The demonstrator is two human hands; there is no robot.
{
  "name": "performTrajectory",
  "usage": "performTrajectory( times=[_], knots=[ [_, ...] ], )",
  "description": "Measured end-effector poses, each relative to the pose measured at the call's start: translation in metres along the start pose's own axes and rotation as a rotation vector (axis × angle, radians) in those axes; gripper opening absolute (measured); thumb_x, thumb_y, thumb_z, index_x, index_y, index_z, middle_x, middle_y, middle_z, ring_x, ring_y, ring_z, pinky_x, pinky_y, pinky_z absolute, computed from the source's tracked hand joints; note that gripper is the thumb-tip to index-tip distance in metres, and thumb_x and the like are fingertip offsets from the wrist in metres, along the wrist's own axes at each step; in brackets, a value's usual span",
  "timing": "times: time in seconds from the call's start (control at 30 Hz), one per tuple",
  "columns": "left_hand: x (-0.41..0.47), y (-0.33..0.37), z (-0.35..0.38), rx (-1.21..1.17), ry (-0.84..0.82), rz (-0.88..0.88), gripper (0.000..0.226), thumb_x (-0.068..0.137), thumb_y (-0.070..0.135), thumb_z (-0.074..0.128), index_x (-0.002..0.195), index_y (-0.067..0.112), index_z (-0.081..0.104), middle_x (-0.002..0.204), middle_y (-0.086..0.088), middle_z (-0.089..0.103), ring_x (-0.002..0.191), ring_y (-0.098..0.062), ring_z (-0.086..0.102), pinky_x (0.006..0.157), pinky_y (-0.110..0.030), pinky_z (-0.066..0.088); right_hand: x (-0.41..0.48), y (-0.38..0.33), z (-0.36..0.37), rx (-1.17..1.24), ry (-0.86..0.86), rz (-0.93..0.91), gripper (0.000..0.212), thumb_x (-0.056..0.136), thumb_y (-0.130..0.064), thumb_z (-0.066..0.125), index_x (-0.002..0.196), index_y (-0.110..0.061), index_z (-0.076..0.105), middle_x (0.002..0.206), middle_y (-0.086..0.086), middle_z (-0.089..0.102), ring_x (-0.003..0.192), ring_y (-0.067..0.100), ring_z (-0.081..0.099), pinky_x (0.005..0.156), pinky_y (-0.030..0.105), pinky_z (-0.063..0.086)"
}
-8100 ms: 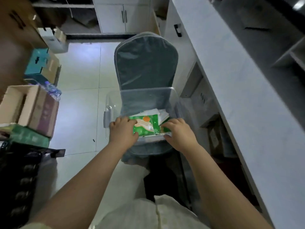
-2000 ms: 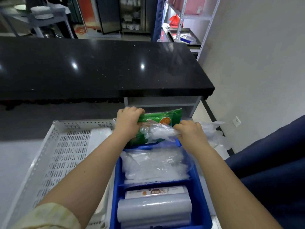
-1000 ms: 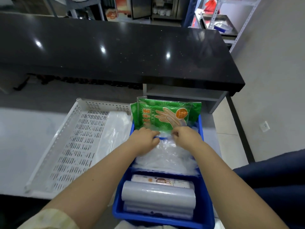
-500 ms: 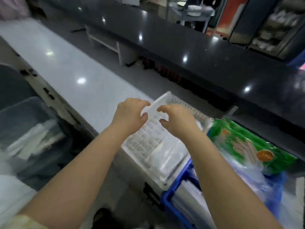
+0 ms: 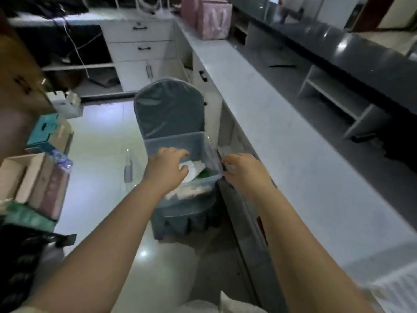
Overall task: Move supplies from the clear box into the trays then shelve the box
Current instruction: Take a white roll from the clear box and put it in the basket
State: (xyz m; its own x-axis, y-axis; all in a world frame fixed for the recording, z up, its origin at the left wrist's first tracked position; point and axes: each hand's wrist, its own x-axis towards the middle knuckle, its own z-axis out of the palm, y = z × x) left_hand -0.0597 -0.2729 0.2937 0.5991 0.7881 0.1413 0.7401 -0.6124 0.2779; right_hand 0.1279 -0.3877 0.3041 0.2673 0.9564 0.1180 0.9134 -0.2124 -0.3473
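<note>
We see a grey covered chair (image 5: pixel 168 114) beside the white counter (image 5: pixel 282 136), pink bags (image 5: pixel 213 18) up top, cardboard boxes (image 5: pixel 33 177) stacked left.

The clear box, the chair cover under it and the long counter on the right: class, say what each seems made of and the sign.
Clear box: likely rigid see-through plastic, since the chair back shows through its wall.
Chair cover: grey-blue fabric, slightly shiny, with a gathered, pleated skirt at the bottom.
Counter: smooth pale top, perhaps stone or laminate; the look leaves it open.
</note>
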Motion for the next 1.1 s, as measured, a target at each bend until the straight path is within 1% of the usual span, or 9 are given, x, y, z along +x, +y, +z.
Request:
performTrajectory(
  times=[0.1,0.23,0.37,0.57,0.67,0.77,0.87,0.97,1.1],
  knots=[
    [0.02,-0.064,0.005,-0.012,-0.037,-0.131,0.044,0.086,0.034,0.059,0.129,0.026,0.055,0.124,-0.005,0.063,0.11,-0.03,0.055,0.086,-0.042,0.048,0.047,-0.024,0.036,0.035,-0.056,-0.014,0.035,0.085,-0.024,0.065,0.12,-0.023,0.062,0.112,0.001,0.065,0.104,0.023,0.055,0.084,0.04,0.051],
    [0.047,-0.119,0.031,-0.024,-0.113,-0.219,0.045,0.086,0.031,0.057,0.131,0.024,0.053,0.125,-0.006,0.062,0.114,-0.031,0.051,0.089,-0.042,0.045,0.102,-0.028,0.08,0.062,-0.111,-0.033,0.033,0.085,-0.02,0.066,0.118,-0.02,0.063,0.115,0.0,0.065,0.105,0.021,0.054,0.084,0.035,0.047],
    [0.082,-0.147,0.072,-0.061,-0.161,-0.293,0.042,0.086,0.028,0.058,0.128,0.024,0.054,0.124,-0.005,0.061,0.118,-0.03,0.048,0.084,-0.04,0.044,0.161,-0.007,0.127,0.093,-0.184,-0.018,0.034,0.083,-0.017,0.067,0.117,-0.017,0.064,0.118,0.003,0.064,0.109,0.024,0.052,0.087,0.038,0.048],
    [0.138,-0.18,0.159,-0.048,-0.293,-0.409,0.049,0.084,0.026,0.058,0.133,0.024,0.05,0.129,-0.006,0.055,0.112,-0.028,0.049,0.086,-0.041,0.046,0.241,0.022,0.222,0.155,-0.331,-0.069,0.034,0.082,-0.013,0.066,0.116,-0.014,0.065,0.119,0.006,0.065,0.112,0.028,0.053,0.09,0.04,0.046],
    [0.158,-0.195,0.203,-0.027,-0.38,-0.418,0.052,0.082,0.024,0.057,0.134,0.024,0.048,0.13,-0.006,0.053,0.112,-0.029,0.047,0.085,-0.039,0.041,0.27,0.035,0.271,0.152,-0.432,-0.086,0.035,0.082,-0.011,0.066,0.117,-0.012,0.065,0.119,0.008,0.065,0.111,0.031,0.052,0.091,0.041,0.043],
    [0.178,-0.214,0.238,-0.01,-0.426,-0.427,0.054,0.08,0.021,0.056,0.133,0.023,0.049,0.129,-0.006,0.054,0.112,-0.03,0.048,0.085,-0.04,0.041,0.291,0.049,0.313,0.127,-0.521,-0.086,0.037,0.082,-0.012,0.064,0.118,-0.014,0.064,0.119,0.008,0.065,0.111,0.031,0.052,0.09,0.041,0.042],
    [0.195,-0.233,0.273,0.006,-0.479,-0.422,0.057,0.08,0.02,0.057,0.136,0.023,0.046,0.134,-0.006,0.05,0.118,-0.03,0.044,0.091,-0.042,0.037,0.307,0.063,0.352,0.088,-0.598,-0.093,0.037,0.082,-0.018,0.064,0.119,-0.018,0.062,0.119,0.006,0.064,0.11,0.03,0.052,0.089,0.041,0.043],
    [0.21,-0.253,0.316,0.018,-0.537,-0.393,0.061,0.081,0.019,0.058,0.139,0.023,0.04,0.141,-0.006,0.044,0.124,-0.03,0.04,0.096,-0.043,0.035,0.321,0.078,0.394,0.035,-0.675,-0.085,0.043,0.083,-0.023,0.065,0.125,-0.021,0.056,0.125,0.005,0.059,0.114,0.029,0.047,0.092,0.042,0.04],
    [0.227,-0.282,0.38,0.054,-0.583,-0.369,0.059,0.086,0.023,0.054,0.142,0.023,0.037,0.143,-0.005,0.043,0.127,-0.029,0.039,0.096,-0.042,0.035,0.339,0.096,0.45,-0.073,-0.773,-0.135,0.049,0.084,-0.02,0.06,0.131,-0.025,0.049,0.131,0.003,0.052,0.12,0.029,0.041,0.097,0.042,0.036]
  ],
)
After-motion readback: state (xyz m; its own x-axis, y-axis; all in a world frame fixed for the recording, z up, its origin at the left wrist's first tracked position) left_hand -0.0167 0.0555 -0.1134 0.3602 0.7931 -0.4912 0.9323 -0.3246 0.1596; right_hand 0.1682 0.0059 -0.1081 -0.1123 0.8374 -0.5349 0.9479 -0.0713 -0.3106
